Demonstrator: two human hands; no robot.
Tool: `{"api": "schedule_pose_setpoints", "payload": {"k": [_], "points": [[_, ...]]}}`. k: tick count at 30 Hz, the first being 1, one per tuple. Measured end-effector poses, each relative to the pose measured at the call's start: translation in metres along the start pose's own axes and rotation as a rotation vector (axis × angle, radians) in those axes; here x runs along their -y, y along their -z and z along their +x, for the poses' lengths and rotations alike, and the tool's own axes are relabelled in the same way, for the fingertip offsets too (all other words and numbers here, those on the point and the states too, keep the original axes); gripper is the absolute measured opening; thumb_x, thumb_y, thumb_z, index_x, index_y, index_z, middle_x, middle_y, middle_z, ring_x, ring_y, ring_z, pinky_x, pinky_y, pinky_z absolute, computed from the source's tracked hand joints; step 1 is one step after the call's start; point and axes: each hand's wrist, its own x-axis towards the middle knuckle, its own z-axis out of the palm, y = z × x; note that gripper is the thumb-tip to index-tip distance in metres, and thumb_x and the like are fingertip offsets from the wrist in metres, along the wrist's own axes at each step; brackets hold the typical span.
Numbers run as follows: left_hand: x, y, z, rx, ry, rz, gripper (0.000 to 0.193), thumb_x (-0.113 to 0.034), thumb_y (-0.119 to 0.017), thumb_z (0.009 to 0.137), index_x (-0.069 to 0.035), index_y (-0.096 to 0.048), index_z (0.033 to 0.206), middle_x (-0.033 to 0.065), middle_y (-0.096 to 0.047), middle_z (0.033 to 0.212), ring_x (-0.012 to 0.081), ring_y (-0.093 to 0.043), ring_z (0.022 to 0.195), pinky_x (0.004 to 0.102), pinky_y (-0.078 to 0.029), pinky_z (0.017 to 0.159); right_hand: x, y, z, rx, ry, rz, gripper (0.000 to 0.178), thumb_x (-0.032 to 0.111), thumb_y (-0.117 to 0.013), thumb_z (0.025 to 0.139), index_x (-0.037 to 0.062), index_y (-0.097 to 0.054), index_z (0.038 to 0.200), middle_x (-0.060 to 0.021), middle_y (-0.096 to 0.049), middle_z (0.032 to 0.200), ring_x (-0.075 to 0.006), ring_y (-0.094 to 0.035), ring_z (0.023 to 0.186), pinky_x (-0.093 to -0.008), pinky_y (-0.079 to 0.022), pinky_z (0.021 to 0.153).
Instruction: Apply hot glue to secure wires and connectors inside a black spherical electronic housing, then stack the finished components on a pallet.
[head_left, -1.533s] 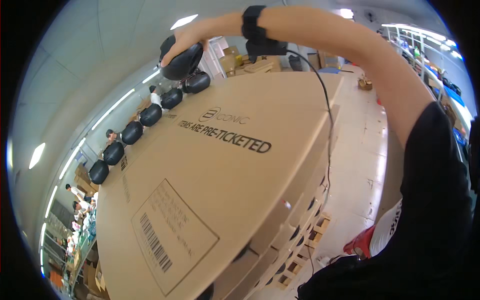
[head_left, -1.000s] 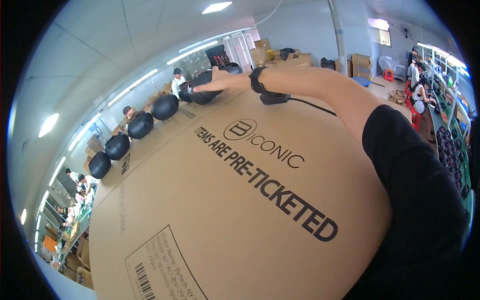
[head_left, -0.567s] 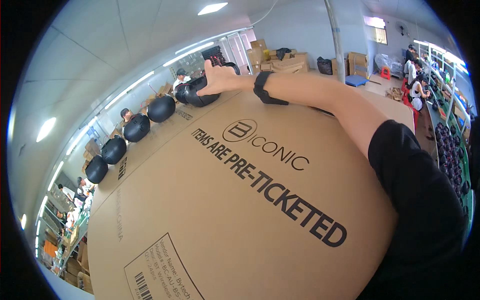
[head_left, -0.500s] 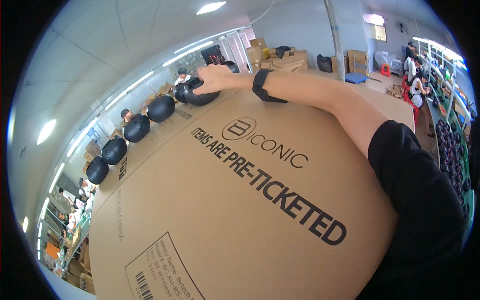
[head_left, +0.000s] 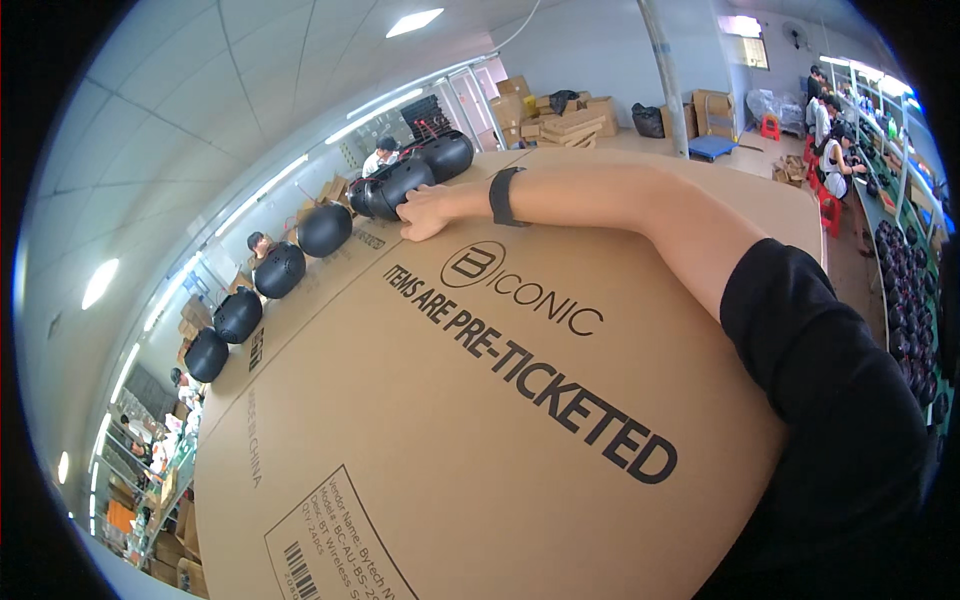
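Your right hand (head_left: pixel 428 212) reaches across the big brown cardboard box (head_left: pixel 480 420) to its far edge, fingers curled against a black, rounded, glossy speaker (head_left: pixel 395 188). It lies on its side in a row of black speakers (head_left: pixel 262 290) along the box's far-left edge. Your left hand isn't visible.

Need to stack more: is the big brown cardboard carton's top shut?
Shut: big brown cardboard carton shows one unbroken printed face, no raised flaps.

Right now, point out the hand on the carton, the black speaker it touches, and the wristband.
right hand (head_left: pixel 428 212), head view, back of the hand.
black speaker (head_left: pixel 395 187), head view, its rounded side.
wristband (head_left: pixel 500 196), head view, the strap's middle.
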Motion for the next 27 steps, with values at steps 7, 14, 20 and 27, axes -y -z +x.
{"api": "schedule_pose_setpoints", "payload": {"k": [7, 14, 20, 27], "points": [[-0.016, -0.014, 0.008, 0.002, -0.047, -0.009, 0.036, -0.028, -0.050, 0.098, 0.004, -0.063, 0.107, 0.0204, -0.064, 0.102, 0.0341, -0.059, 0.093, 0.0460, -0.043, 0.086, -0.012, -0.003, 0.001, -0.022, -0.005, 0.050, 0.065, 0.047, -0.040, 0.092, 0.0045, -0.044, 0.142, -0.0277, -0.036, 0.146, -0.0459, -0.038, 0.133, -0.0561, -0.035, 0.107], [-0.037, -0.025, 0.014, 0.008, -0.084, 0.000, 0.036, -0.028, -0.051, 0.097, 0.004, -0.063, 0.107, 0.0199, -0.064, 0.102, 0.0340, -0.059, 0.093, 0.0462, -0.043, 0.086, -0.008, -0.003, 0.001, 0.048, 0.037, 0.051, 0.064, 0.044, -0.036, 0.093, 0.0049, -0.041, 0.144, -0.0265, -0.032, 0.149, -0.0421, -0.037, 0.136, -0.0537, -0.034, 0.109], [-0.056, -0.022, 0.024, -0.005, -0.129, -0.005, 0.036, -0.029, -0.051, 0.097, 0.003, -0.063, 0.108, 0.0195, -0.064, 0.103, 0.0339, -0.059, 0.093, 0.0464, -0.042, 0.086, -0.014, 0.019, -0.022, 0.144, 0.077, -0.004, 0.061, 0.045, -0.034, 0.095, 0.0059, -0.042, 0.142, -0.0216, -0.042, 0.144, -0.0379, -0.044, 0.131, -0.0507, -0.037, 0.105], [-0.045, -0.002, 0.015, 0.007, -0.153, -0.075, 0.036, -0.029, -0.052, 0.096, 0.003, -0.064, 0.108, 0.0190, -0.064, 0.103, 0.0338, -0.058, 0.093, 0.0466, -0.042, 0.086, 0.054, 0.063, -0.111, 0.494, 0.177, -0.029, 0.062, 0.050, -0.034, 0.099, 0.0052, -0.044, 0.141, -0.0197, -0.049, 0.140, -0.0353, -0.049, 0.126, -0.0480, -0.040, 0.103]]}}
